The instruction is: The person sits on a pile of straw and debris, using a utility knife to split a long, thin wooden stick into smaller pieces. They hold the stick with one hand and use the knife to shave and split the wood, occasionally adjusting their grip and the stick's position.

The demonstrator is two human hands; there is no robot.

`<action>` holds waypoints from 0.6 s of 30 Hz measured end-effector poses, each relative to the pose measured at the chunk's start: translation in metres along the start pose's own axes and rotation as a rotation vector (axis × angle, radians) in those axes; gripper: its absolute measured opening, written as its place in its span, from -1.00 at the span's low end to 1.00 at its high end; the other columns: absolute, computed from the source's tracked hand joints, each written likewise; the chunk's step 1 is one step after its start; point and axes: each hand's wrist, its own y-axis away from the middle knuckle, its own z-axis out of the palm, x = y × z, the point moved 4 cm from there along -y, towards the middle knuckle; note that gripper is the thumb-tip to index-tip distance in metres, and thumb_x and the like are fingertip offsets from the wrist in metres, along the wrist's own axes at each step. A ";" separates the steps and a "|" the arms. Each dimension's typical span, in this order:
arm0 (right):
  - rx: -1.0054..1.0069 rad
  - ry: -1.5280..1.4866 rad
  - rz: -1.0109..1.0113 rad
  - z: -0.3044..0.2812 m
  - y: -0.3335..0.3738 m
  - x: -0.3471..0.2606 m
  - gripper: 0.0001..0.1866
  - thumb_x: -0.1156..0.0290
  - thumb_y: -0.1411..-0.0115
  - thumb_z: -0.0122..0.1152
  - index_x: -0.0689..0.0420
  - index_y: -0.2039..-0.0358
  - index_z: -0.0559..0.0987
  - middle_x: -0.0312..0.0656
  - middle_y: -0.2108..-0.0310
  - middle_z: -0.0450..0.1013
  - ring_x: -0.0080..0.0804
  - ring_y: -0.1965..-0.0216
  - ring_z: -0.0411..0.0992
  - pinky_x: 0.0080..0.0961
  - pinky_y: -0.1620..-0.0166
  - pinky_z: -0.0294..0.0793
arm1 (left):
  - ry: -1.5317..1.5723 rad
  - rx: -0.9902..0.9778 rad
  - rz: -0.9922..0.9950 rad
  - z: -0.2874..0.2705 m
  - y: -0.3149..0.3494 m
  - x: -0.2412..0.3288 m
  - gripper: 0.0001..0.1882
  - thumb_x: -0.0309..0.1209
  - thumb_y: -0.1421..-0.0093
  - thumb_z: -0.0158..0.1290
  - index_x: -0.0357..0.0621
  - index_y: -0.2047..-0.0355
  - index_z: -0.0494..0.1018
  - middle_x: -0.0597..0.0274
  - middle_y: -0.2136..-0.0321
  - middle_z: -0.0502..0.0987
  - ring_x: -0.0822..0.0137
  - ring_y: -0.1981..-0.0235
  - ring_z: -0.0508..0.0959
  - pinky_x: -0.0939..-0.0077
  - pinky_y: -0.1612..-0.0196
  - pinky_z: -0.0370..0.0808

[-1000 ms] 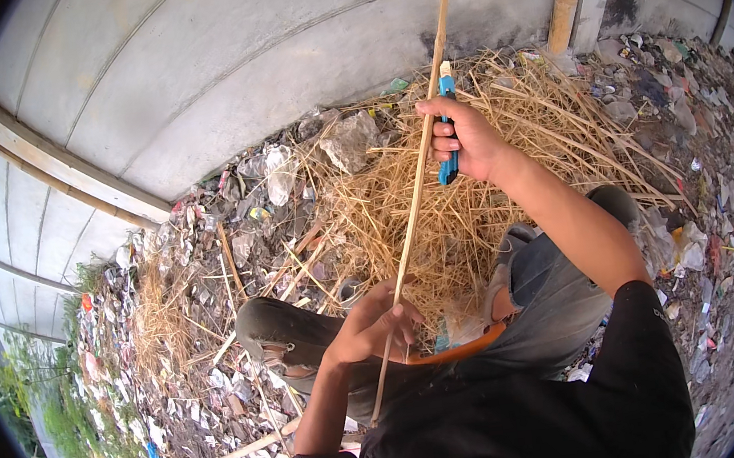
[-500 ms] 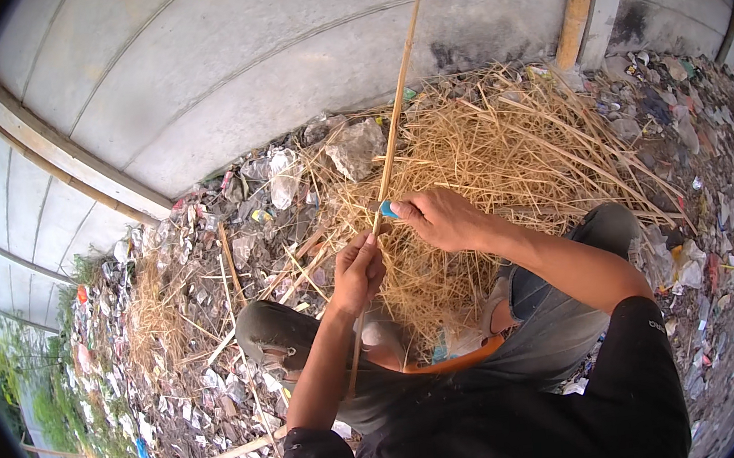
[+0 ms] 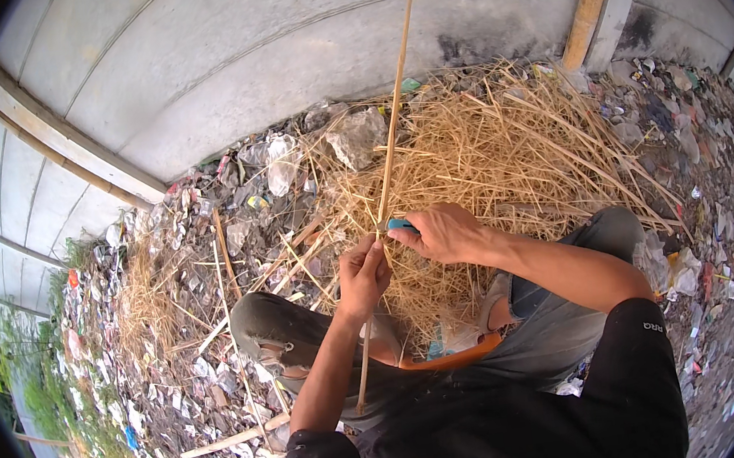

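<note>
A long thin bamboo strip [image 3: 393,128] stands slanted in front of me, its pointed tip over the wall and its lower end above my lap. My left hand [image 3: 363,280] pinches it near the middle between thumb and fingers. Just above that grip, my right hand [image 3: 444,234] is closed round a blue-handled cutter knife [image 3: 402,224]. The blade touches the strip, or nearly so, and is mostly too small to make out. Below both hands lies a heap of straw-like bamboo shavings [image 3: 503,157], reaching in between my crossed legs.
A grey concrete wall [image 3: 295,58] rises beyond the heap, with a wooden post [image 3: 591,4] against it. A pale stone [image 3: 356,141] sits by the shavings. Scattered litter covers the ground, with loose bamboo strips [image 3: 228,440] at the left. Something orange [image 3: 452,359] lies between my legs.
The strip has slid down toward me, its tip lower and its lower end nearer my lap. My right hand with the knife has shifted slightly right and down.
</note>
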 end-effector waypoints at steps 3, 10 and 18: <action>0.028 0.018 -0.046 -0.001 0.002 0.002 -0.31 -0.19 -0.43 -0.13 0.21 0.52 0.54 -0.07 0.82 0.36 -0.15 0.78 0.40 -0.21 0.66 0.36 | 0.007 0.036 -0.008 0.017 0.010 0.014 -0.77 -0.37 -0.49 -0.11 -0.06 0.38 0.36 0.59 0.68 0.17 0.68 0.73 0.11 0.64 0.68 0.01; -0.034 0.059 -0.033 0.000 0.003 -0.005 -0.30 -0.19 -0.42 -0.14 0.22 0.51 0.56 -0.03 0.79 0.42 -0.18 0.77 0.43 -0.25 0.68 0.38 | -0.116 0.017 0.036 0.005 0.005 0.000 -0.75 -0.33 -0.49 -0.07 -0.12 0.38 0.36 0.48 0.69 0.22 0.64 0.71 0.20 0.68 0.65 0.10; 0.139 0.062 -0.139 0.030 -0.025 0.051 -0.24 -0.33 -0.38 -0.15 0.13 0.64 0.45 -0.12 0.85 0.32 -0.25 0.79 0.34 -0.27 0.71 0.30 | -0.144 0.090 -0.012 0.011 -0.008 0.003 -0.82 -0.36 -0.48 -0.06 -0.22 0.19 0.44 0.54 0.65 0.19 0.67 0.68 0.16 0.67 0.65 0.10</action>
